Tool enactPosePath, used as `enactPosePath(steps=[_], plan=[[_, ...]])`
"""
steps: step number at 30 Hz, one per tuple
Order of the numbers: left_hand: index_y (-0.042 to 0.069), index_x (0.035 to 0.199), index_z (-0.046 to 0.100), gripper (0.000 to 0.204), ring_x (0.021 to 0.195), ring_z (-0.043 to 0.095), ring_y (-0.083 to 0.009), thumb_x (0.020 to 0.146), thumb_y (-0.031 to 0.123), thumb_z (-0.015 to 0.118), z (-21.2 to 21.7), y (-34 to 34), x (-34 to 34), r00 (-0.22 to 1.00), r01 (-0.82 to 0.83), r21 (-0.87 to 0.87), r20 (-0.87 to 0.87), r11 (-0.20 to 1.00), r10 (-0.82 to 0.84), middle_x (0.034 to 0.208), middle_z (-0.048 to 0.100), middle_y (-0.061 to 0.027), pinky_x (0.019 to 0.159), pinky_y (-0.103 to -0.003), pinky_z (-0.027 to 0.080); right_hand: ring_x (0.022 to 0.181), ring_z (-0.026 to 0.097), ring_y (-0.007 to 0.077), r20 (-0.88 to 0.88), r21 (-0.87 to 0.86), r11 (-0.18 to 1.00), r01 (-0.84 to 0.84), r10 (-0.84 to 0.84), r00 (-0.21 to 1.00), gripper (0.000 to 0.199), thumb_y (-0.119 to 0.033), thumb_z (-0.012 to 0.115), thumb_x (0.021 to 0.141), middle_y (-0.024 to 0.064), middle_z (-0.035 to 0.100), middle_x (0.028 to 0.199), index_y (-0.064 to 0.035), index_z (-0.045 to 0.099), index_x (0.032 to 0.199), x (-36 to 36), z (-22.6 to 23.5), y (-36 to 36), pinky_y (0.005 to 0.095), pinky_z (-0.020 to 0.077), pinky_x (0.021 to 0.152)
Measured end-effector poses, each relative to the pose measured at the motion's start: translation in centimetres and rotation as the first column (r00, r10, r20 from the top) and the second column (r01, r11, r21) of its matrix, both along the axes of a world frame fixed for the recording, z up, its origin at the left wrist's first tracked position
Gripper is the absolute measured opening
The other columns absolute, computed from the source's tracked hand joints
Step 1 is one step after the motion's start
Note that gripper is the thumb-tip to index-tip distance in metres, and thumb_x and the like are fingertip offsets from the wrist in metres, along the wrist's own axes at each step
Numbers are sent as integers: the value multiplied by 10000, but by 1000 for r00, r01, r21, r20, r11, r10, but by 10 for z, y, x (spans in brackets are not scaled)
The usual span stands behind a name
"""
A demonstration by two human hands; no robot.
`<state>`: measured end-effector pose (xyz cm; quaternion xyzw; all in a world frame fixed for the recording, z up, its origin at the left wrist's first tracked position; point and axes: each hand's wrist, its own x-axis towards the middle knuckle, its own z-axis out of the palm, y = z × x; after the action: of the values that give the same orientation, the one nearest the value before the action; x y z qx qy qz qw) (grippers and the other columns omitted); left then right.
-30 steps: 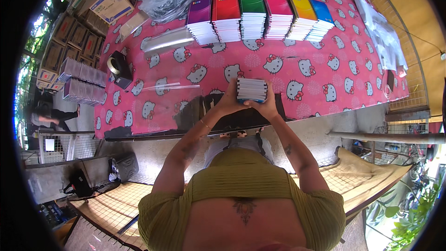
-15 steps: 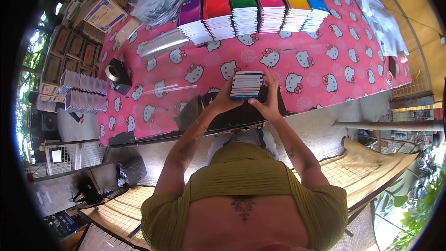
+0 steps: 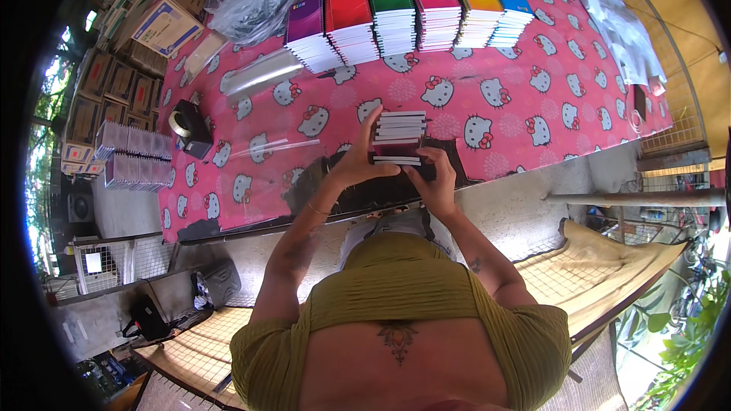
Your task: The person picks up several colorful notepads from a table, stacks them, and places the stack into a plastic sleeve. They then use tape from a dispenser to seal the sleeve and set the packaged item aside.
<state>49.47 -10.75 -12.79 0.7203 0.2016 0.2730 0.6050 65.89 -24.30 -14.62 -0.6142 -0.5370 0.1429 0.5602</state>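
We've got free passage over the pink cat-print cloth right of the small white-edged notebook stack. Ahead, six tall coloured spiral-notebook piles form a wall. Left: black boxy tape dispenser, shiny clear plastic sheet obstruct.

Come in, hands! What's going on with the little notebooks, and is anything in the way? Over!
Left hand on left side of small notebooks. Right hand at their near right corner. Six notebook stacks beyond, clear of both hands.
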Motion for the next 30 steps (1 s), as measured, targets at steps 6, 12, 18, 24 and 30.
enactPosePath(steps=[6,12,18,24,30], plan=[[96,1507,349,862,1284,478,-277,818,320,816,22,22,15,969,45,189,-247,981,3,1407,451,-140,1057,-407,403,1008,618,240,-542,97,967,-236,250,802,254,-60,677,920,90,641,1098,-50,585,1156,29,-16,-8,365,493,894],[76,1414,478,766,1221,532,-328,767,295,824,34,14,31,941,209,471,-336,857,-45,1329,520,-155,1014,-409,450,1114,617,230,-981,194,955,-225,190,-39,350,-308,622,981,77,653,1153,-87,565,1246,34,-15,-30,417,488,997],[85,1380,520,685,1264,517,-345,785,311,771,6,-39,28,884,338,635,-467,694,-4,1372,510,-154,1039,-462,450,1148,591,233,-961,202,966,-158,165,-222,397,-317,611,970,75,620,1220,-91,556,1291,2,-62,-30,439,452,1026],[111,1467,453,798,1469,281,-356,802,437,751,-4,-44,-11,839,463,682,-543,566,-33,1554,336,-158,1195,-603,138,1116,609,232,-986,113,991,-65,104,-132,350,-302,575,991,70,629,1204,-84,572,1264,-4,-60,-34,411,457,1021],[154,1508,401,893,1507,196,-351,781,530,758,-14,-39,-41,801,526,697,-599,487,-7,1597,270,-152,1197,-621,76,1150,599,229,-998,10,951,-309,29,59,413,-256,593,989,93,633,1214,-45,517,1336,22,-55,-26,429,458,1023]])
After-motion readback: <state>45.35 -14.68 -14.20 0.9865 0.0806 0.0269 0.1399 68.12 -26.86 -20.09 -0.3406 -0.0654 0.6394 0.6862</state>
